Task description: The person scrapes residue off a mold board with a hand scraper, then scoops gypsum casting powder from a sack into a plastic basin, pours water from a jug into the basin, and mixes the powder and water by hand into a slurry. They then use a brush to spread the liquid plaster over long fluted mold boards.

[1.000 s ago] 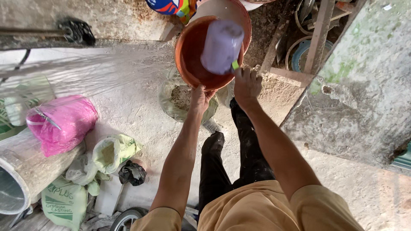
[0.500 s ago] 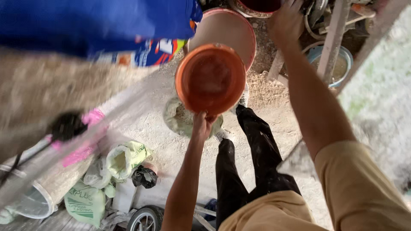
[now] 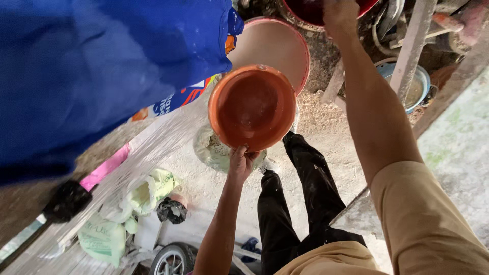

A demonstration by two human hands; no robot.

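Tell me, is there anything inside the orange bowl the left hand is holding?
No. The orange bowl, gripped at its rim by the left hand, shows only a bare, slightly stained inner surface.

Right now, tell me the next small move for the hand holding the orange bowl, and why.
Probably tip the orange bowl level. The left hand pinches only its lower rim, so it hangs tilted, with its empty inside facing the camera. The right hand is up at the dark red container, too far to help support it.
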